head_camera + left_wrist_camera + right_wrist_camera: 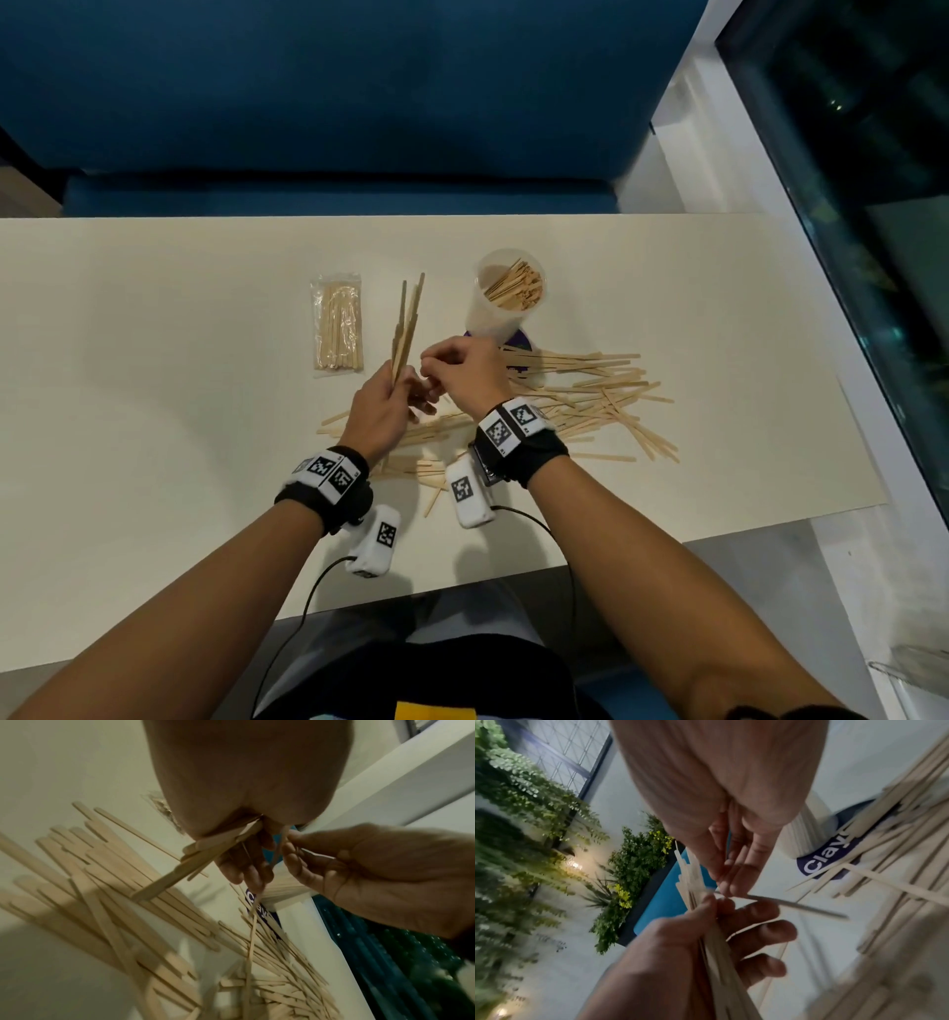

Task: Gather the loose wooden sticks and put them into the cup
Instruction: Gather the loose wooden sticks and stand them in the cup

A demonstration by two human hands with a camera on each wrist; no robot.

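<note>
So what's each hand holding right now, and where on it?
Left hand grips a bundle of sticks near its lower end. Right hand pinches a single stick at one end.

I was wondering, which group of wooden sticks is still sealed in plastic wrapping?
The packet, lying flat left of the bundle in the left hand. The bundle, cup and pile hold bare sticks.
</note>
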